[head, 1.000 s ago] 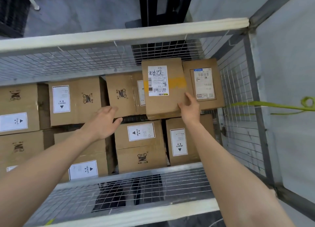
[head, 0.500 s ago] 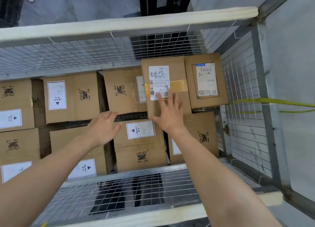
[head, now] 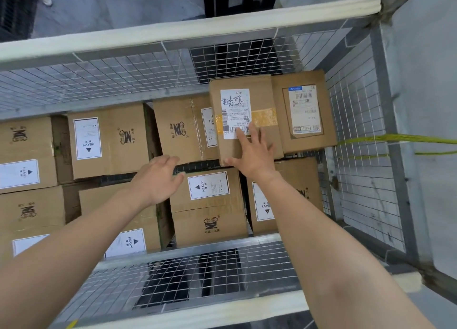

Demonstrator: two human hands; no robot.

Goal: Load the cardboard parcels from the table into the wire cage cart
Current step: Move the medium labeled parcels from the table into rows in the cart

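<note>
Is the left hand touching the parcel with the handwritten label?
No, only the right hand rests on that parcel; the left hand is apart.

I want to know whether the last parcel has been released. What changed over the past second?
The right hand let go of its grip on the near right edge of the handwritten-label parcel. It moved left onto the parcel's top and now lies flat there, fingers spread. The left hand stayed open over the HEAVY-labelled boxes, holding nothing. The parcel stayed beside the blue-label parcel, and the other boxes did not move.
</note>
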